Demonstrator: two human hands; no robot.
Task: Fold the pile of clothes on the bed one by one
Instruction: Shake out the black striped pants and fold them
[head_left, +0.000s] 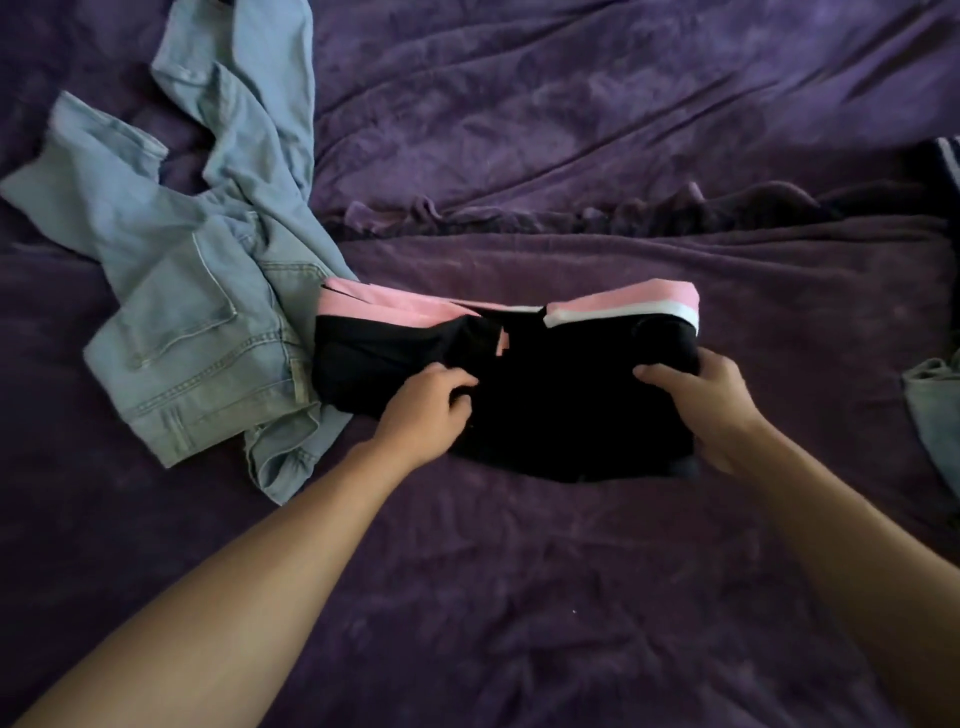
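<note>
Two bare hands on one black garment (545, 405), folded into a thick bundle and lying near the middle of the purple bedspread (519, 597). Along its 12 o'clock edge, a pink band (395, 306) with a thin white stripe, doubled over into two lengths meeting near the centre. On the garment's 9 o'clock half, the left hand (426, 410): knuckles up, fingers curled inward, pinching a fold of black cloth close to the bundle's middle. At the 3 o'clock end, the right hand (698, 410): thumb laid on top, fingers tucked beneath and out of sight, gripping that end. Both forearms bare, reaching in from 7 and 5 o'clock. Touching the bundle at its 9 o'clock end, a pair of light blue jeans (192, 322), unfolded and rumpled, back pocket and waistband facing up, legs trailing away toward 11 o'clock. At the far 3 o'clock edge of the view, well apart from the bundle, a piece of pale denim (935, 415), cut off by the frame. Above it, toward 2 o'clock, a dark item (949, 161) with white stripes, mostly out of view; kind impossible to tell. Beyond the garment at 12 o'clock, a ridge of bunched purple fabric (571, 213) running from side to side across the bedspread.
</note>
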